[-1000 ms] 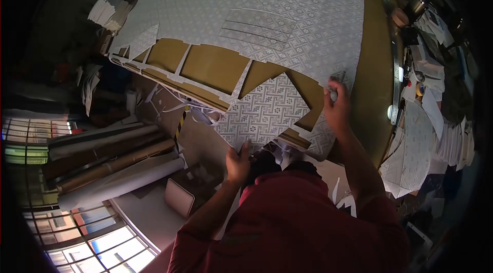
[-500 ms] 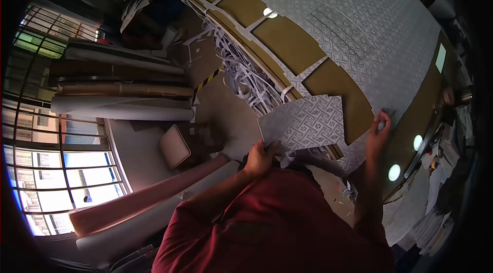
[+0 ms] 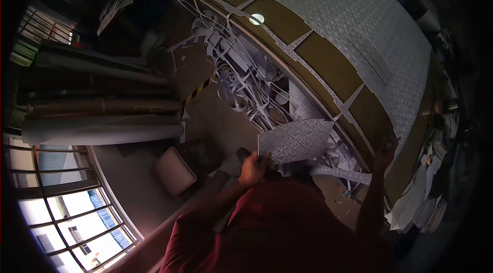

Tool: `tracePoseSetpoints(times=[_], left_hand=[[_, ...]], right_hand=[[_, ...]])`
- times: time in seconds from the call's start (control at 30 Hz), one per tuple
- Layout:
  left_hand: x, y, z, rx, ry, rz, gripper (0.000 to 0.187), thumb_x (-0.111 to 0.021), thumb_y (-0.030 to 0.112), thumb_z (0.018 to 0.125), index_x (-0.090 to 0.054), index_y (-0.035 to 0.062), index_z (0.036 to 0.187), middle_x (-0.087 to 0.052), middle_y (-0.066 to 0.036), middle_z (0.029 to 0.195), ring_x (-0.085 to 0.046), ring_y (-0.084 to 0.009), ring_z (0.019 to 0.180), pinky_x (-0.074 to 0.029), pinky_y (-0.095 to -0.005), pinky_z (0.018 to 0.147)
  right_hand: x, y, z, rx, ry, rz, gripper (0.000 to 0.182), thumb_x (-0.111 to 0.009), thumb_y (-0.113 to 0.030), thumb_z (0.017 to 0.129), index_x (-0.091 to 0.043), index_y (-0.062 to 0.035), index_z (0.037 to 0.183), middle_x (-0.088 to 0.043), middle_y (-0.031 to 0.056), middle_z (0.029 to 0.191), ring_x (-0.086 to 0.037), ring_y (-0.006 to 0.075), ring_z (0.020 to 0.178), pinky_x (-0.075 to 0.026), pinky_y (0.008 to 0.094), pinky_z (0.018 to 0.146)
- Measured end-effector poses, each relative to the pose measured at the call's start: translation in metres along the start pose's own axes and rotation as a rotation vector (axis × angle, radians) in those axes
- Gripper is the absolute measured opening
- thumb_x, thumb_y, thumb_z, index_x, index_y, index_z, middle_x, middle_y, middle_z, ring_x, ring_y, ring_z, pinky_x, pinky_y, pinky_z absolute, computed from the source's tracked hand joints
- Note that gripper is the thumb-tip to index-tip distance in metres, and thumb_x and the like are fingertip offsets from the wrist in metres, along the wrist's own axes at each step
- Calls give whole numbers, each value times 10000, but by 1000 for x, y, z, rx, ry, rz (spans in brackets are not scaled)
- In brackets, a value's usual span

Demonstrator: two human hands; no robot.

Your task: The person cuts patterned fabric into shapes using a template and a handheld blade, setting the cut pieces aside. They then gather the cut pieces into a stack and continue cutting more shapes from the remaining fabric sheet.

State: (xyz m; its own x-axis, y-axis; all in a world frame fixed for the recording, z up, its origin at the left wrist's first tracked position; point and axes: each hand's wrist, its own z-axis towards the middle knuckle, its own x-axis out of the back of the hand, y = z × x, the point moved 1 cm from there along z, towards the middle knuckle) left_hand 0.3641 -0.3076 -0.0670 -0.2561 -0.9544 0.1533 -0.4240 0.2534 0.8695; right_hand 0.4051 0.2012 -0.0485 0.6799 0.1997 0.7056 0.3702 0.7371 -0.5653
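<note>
My left hand (image 3: 252, 167) grips a cut piece of grey patterned sheet (image 3: 295, 139) by its lower corner, holding it off the table's edge, above the floor. My right hand (image 3: 385, 149) rests at the table's near edge, fingers closed; what it holds is too dark to tell. The large patterned sheet (image 3: 359, 21) covers the brown table (image 3: 328, 67), with several cut-out gaps showing the brown top.
A heap of paper offcut strips (image 3: 246, 83) hangs and lies below the table edge. Long rolls (image 3: 102, 114) lie on the floor at left, beside a small square stool (image 3: 175, 171). Stacks of paper (image 3: 426, 196) sit at right. Barred windows (image 3: 67, 211) are at lower left.
My left hand has pulled the cut piece away from the table and down toward the floor. The view has swung left and down; my right hand stayed at the table edge.
</note>
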Motion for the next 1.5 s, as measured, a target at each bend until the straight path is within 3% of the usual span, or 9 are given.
tracePoseSetpoints(times=[0.07,0.1,0.23,0.33,0.47,0.87,1.13,1.43,1.5], left_hand=[[50,-23,19,24,51,43,255,-648,215,1041,-659,47,1233,-756,-92,926,-704,-158,744,-563,-345,637],[72,-55,31,17,68,17,269,-656,236,1037,-673,38,1218,-772,-129,943,-729,-183,786,-581,-380,701],[161,-72,37,-10,129,-256,213,-616,142,1051,-654,46,1237,-751,-51,1024,-694,-146,800,-575,-342,657],[198,-73,41,-217,225,-490,225,-601,126,1058,-629,78,1276,-727,-30,1096,-671,-116,866,-577,-324,666],[220,-57,43,-217,330,-542,214,-609,136,1059,-614,89,1268,-707,-20,1120,-661,-107,908,-575,-308,664],[275,61,115,-162,392,-541,199,-639,125,1045,-613,64,1234,-718,-48,1077,-674,-137,818,-577,-306,605],[298,198,248,-240,300,-393,160,-643,130,1046,-634,40,1178,-719,-51,983,-653,-124,700,-548,-285,579],[295,325,411,-247,98,-199,268,-641,114,1041,-574,-12,1269,-728,-80,989,-693,-128,708,-572,-294,563],[301,340,456,-293,28,-67,446,-715,128,978,-529,-39,1348,-714,-171,1075,-729,-237,861,-608,-375,710]], right_hand=[[-13,-43,-21,-35,-54,-9,315,-638,-248,1052,-604,-30,1276,-659,155,1224,-640,299,1148,-486,390,1013],[-20,-58,-26,85,-35,-5,305,-645,-233,1046,-605,-26,1266,-658,157,1227,-643,299,1148,-488,389,1012],[-54,-104,-19,197,-24,6,277,-658,-182,1031,-601,-9,1238,-656,161,1200,-650,290,1127,-492,388,1003],[-83,-127,2,169,-52,43,271,-662,-170,1025,-594,-3,1226,-658,161,1165,-649,295,1112,-490,386,999],[-130,-166,23,192,-60,209,255,-656,-159,1027,-588,-36,1240,-667,158,1139,-660,302,1084,-503,388,964],[-289,-354,50,251,-299,472,253,-654,-117,1029,-569,-48,1257,-679,201,1230,-676,319,1157,-525,396,952],[-381,-414,135,301,-322,481,262,-664,-87,1013,-577,-47,1257,-684,201,1225,-680,364,1129,-527,404,952],[-435,-468,159,162,-307,632,256,-662,-54,998,-577,-14,1235,-667,210,1312,-639,338,1247,-496,415,1042],[-447,-475,159,190,-277,591,281,-679,-54,983,-574,-20,1242,-659,224,1319,-634,358,1247,-488,426,1058]])
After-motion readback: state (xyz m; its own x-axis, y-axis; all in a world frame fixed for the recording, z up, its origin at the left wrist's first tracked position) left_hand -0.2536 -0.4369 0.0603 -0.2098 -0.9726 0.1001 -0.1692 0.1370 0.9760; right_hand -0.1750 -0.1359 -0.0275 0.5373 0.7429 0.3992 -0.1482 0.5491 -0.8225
